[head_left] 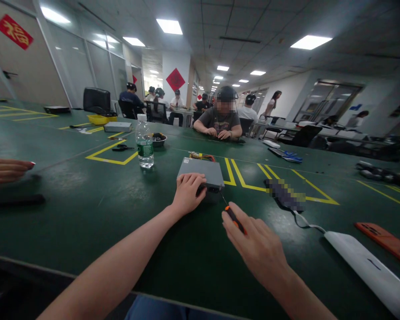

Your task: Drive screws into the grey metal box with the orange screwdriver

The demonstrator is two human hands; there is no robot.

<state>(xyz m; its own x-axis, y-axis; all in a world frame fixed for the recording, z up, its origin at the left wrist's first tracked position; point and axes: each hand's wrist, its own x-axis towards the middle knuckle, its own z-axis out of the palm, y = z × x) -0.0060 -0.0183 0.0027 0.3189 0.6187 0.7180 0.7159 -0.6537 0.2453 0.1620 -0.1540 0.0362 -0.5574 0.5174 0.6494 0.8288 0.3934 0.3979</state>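
Note:
A grey metal computer power supply (pixel 200 171) lies on the green table in front of me, its coloured cables bunched at the far side. My left hand (pixel 189 192) is closed around its near left edge, fingers on top and thumb at the front face. In my right hand (pixel 250 235) is a screwdriver (pixel 233 217) with an orange and black handle. Its thin shaft points up and left to the near right corner of the power supply. Whether the tip touches a screw there is too small to tell.
A water bottle (pixel 144 142) stands left of the power supply, by a metal bowl (pixel 159 139). At right lie a phone-like pixelated object (pixel 285 194), a white cabled device (pixel 366 262) and an orange phone (pixel 386 240). Another person's hand (pixel 8 170) is at far left; someone sits opposite.

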